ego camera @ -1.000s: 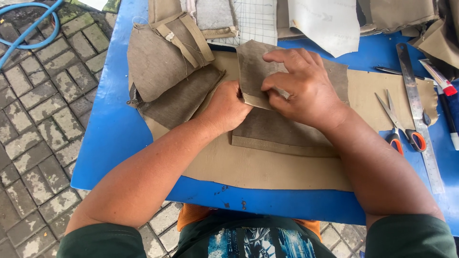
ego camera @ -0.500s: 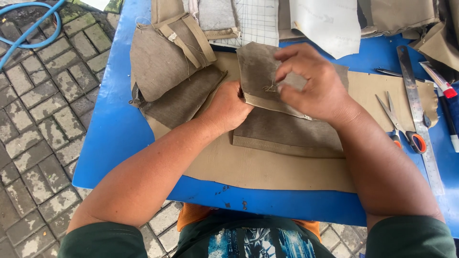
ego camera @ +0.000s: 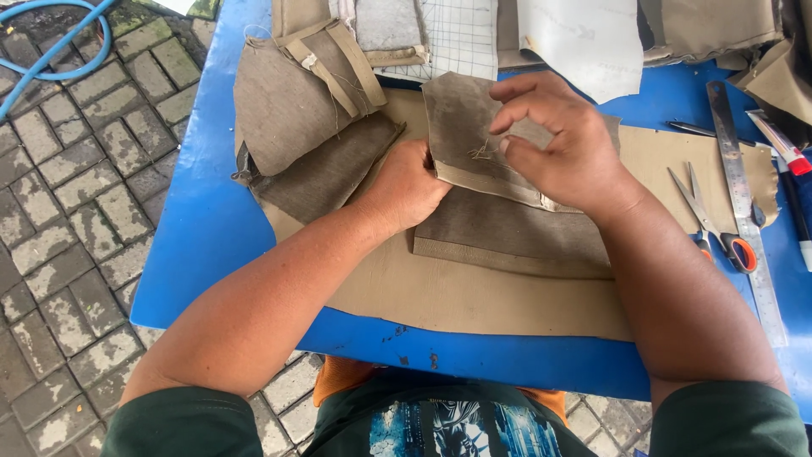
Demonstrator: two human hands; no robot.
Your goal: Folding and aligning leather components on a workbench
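Now lifted off the cloth and curling above it, where a second ago pressing flat: right hand (ego camera: 558,156), fingers (ego camera: 518,145) bent and pressed close, tips pinching at a loose tuft of thread (ego camera: 484,152) on the upturned brown fabric flap (ego camera: 465,127). Going left to right: lying well left of the fingers, a folded brown fabric piece with straps (ego camera: 296,110). Gripping the flap's left edge just left of the thread, left hand (ego camera: 410,186), fingers tucked under the cloth and hidden, so cannot tell their spread. Resting beneath both hands, a darker brown panel (ego camera: 507,233) on a tan sheet (ego camera: 457,296) covering the blue tabletop (ego camera: 194,228). Lying right of the fingers, scissors (ego camera: 706,216) with orange handles, then a metal ruler (ego camera: 744,203), then a marker pen (ego camera: 778,140).
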